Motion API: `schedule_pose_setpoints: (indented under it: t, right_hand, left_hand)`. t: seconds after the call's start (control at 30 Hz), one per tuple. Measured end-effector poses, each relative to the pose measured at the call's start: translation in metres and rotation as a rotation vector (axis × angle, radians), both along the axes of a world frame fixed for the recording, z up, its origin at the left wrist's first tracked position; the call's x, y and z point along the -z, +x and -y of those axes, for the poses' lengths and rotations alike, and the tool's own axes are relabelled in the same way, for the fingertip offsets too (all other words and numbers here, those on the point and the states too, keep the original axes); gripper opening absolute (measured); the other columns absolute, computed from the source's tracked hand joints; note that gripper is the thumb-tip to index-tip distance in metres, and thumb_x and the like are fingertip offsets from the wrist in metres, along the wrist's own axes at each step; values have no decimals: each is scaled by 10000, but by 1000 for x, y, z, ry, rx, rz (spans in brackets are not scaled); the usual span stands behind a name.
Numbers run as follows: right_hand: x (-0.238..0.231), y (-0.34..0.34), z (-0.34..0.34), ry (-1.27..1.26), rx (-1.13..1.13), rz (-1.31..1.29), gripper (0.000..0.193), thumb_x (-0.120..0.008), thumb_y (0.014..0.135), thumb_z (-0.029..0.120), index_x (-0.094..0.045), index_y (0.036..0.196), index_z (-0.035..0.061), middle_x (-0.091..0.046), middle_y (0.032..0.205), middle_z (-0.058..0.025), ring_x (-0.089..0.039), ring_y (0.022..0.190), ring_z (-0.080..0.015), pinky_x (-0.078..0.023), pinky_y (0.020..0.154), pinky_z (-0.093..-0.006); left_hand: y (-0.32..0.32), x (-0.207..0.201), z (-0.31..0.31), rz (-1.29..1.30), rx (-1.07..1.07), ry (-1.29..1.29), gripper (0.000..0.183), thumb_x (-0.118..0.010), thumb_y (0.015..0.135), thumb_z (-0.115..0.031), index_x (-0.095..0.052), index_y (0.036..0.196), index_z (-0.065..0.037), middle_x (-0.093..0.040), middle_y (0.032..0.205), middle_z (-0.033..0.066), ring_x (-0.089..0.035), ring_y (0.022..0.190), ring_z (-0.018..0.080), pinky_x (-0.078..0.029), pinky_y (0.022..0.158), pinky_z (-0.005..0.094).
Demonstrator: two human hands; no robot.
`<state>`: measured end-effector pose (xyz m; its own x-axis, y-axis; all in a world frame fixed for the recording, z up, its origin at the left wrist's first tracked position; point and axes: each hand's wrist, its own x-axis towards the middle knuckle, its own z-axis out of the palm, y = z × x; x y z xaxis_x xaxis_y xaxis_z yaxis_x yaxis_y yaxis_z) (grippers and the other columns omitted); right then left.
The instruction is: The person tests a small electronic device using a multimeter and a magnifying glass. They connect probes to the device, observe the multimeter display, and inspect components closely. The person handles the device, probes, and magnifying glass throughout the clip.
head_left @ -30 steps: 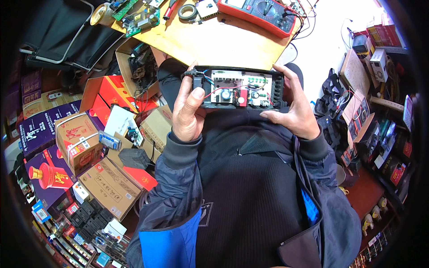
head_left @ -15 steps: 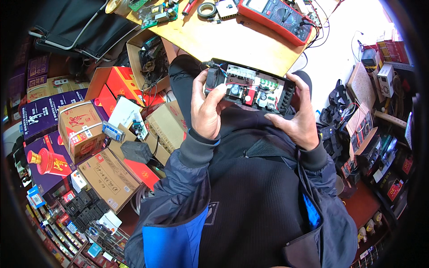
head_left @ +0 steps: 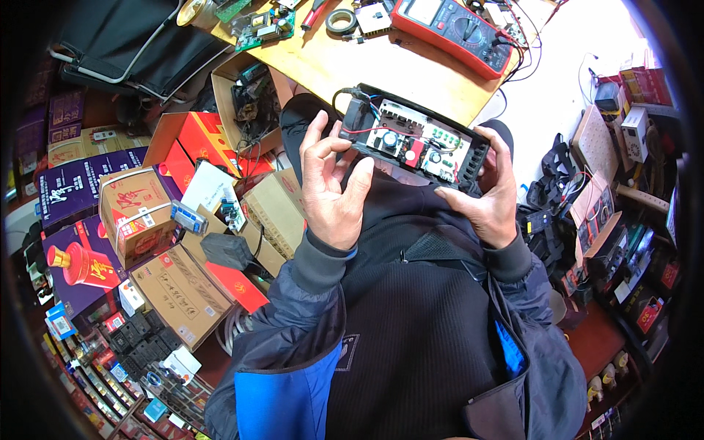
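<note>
An opened black electronics case point(head_left: 414, 145), with a white circuit board, capacitors, metal heatsinks and thin red and blue wires inside, is held over my lap, its right end tilted lower. My right hand point(head_left: 490, 194) grips that end, fingers round the far side and thumb at the near edge. By the left end, near a black block with a cable, my left hand point(head_left: 334, 194) has its fingers apart and thumb raised. Whether its fingertips touch the case is hard to tell.
On the wooden table point(head_left: 352, 62) ahead lie a red multimeter point(head_left: 456, 33), a tape roll point(head_left: 340, 21) and a green circuit board point(head_left: 262, 28). Cardboard boxes point(head_left: 180, 293) crowd the left. Black straps point(head_left: 546, 180) and more electronics are on the right.
My left hand has let go of the case's left end and drawn back slightly, fingers spreading. The case has tilted, its right end dropping a little, while my right hand keeps its grip.
</note>
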<state>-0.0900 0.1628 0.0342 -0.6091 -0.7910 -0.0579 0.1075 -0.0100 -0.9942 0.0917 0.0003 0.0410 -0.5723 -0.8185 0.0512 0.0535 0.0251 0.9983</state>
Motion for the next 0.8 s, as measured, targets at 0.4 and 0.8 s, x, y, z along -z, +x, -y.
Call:
schedule_pose_setpoints:
  t: [0.4,0.8]
  right_hand:
    - [5,0,1,2,-34,-78,1010,-943,779,18,-359,1603,25,-603,1424,-146,-636,1301,-213,-515,1135,-361]
    - [8,-2,2,0,-39,-74,1010,-946,779,20,-360,1601,14,-600,1420,-156,-642,1294,-215,-535,1115,-356]
  left_hand:
    - [-21,-10,25,368,33,-555,271,-685,957,24,-728,1221,-12,-333,1683,324,-451,1511,494,-373,1256,507]
    - [-21,-3,26,288,20,-422,153,-689,959,27,-763,1082,-26,-389,1677,280,-462,1522,440,-364,1260,486]
